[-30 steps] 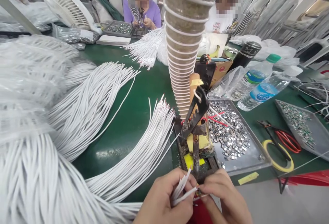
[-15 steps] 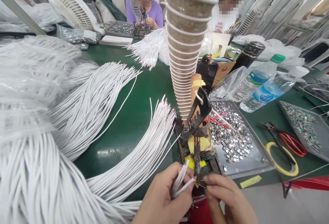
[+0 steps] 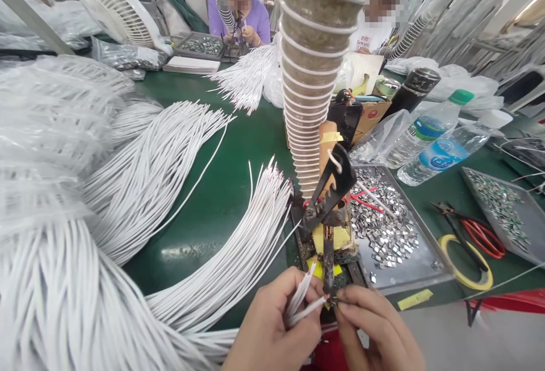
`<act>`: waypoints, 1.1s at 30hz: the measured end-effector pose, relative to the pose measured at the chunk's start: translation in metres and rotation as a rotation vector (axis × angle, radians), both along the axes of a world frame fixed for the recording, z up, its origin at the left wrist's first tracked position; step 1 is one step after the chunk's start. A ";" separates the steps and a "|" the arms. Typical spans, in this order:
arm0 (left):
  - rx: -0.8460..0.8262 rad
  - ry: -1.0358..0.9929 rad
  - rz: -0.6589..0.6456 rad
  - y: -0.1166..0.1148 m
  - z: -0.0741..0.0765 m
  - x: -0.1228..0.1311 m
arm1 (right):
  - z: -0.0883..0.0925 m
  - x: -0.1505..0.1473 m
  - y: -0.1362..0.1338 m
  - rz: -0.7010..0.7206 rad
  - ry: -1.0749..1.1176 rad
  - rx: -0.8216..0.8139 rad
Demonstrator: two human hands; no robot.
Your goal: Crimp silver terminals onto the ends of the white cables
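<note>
My left hand (image 3: 279, 320) is closed around a few white cables (image 3: 303, 291) with reddish tips. One of these cables points right, its end at the dark tip of an upright soldering iron (image 3: 328, 260). My right hand (image 3: 377, 325) pinches at the other side of that tip; the small piece between thumb and fingers is mostly hidden, so I cannot make it out. The iron has a wooden handle (image 3: 327, 132) and is held in a black toothed metal bracket (image 3: 330, 189). Yellow pads (image 3: 332, 239) lie around its base.
Bundles of white cables (image 3: 225, 257) cover the left side. A ribbed extraction hose (image 3: 313, 75) hangs behind the iron. Right of it stand a tray of small metal parts (image 3: 419, 269), bottles (image 3: 443, 149), pliers (image 3: 464, 234) and a tape roll (image 3: 447, 263). Two people sit across the green table (image 3: 191, 212).
The pointing cable's end and my right fingertips have come closer together at the iron's tip. My left hand has shifted slightly right. The view has moved a little.
</note>
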State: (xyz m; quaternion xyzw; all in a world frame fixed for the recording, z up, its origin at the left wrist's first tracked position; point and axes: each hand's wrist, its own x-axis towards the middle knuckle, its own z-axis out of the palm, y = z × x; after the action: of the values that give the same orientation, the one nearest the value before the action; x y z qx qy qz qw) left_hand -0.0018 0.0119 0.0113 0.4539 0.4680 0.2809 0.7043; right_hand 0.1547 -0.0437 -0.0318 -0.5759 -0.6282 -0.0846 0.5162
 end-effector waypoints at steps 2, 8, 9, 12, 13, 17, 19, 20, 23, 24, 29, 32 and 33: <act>0.032 -0.014 -0.001 -0.001 -0.001 0.000 | -0.005 -0.001 -0.004 0.031 -0.016 -0.025; 0.092 0.007 -0.045 -0.003 -0.003 -0.001 | -0.003 0.010 -0.007 0.143 0.061 -0.122; 0.093 0.012 -0.050 -0.004 -0.004 -0.001 | -0.001 0.014 -0.006 0.193 0.035 -0.112; 0.080 0.013 -0.048 -0.005 -0.005 0.000 | 0.003 0.024 0.001 0.256 0.015 -0.050; 0.074 0.011 -0.048 -0.006 -0.006 0.000 | 0.004 0.026 0.002 0.250 0.023 -0.026; 0.066 0.038 -0.086 -0.007 -0.005 0.001 | 0.007 0.025 0.001 0.213 0.069 -0.077; 0.078 0.051 -0.080 -0.007 -0.004 0.002 | 0.008 0.022 -0.002 0.221 0.071 -0.150; 0.094 0.051 -0.065 -0.007 -0.004 0.002 | 0.007 0.021 -0.004 0.232 0.054 -0.173; 0.171 0.049 -0.019 -0.007 -0.003 0.004 | 0.004 0.015 -0.008 0.197 0.029 -0.191; 0.196 0.056 -0.012 -0.007 -0.003 0.004 | 0.002 0.013 -0.009 0.158 0.053 -0.199; 0.262 0.076 -0.011 -0.006 -0.002 0.002 | -0.003 0.016 -0.008 0.151 0.000 -0.212; 0.268 0.056 0.008 -0.006 -0.001 0.002 | -0.001 0.025 -0.003 0.231 -0.114 -0.152; 0.266 0.051 0.017 -0.006 -0.001 0.002 | 0.000 0.026 -0.002 0.246 -0.123 -0.139</act>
State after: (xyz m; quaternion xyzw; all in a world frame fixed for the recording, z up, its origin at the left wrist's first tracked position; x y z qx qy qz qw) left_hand -0.0002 0.0059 0.0106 0.5463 0.4481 0.3349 0.6234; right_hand 0.1807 -0.0462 -0.0321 -0.5229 -0.7289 -0.0123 0.4418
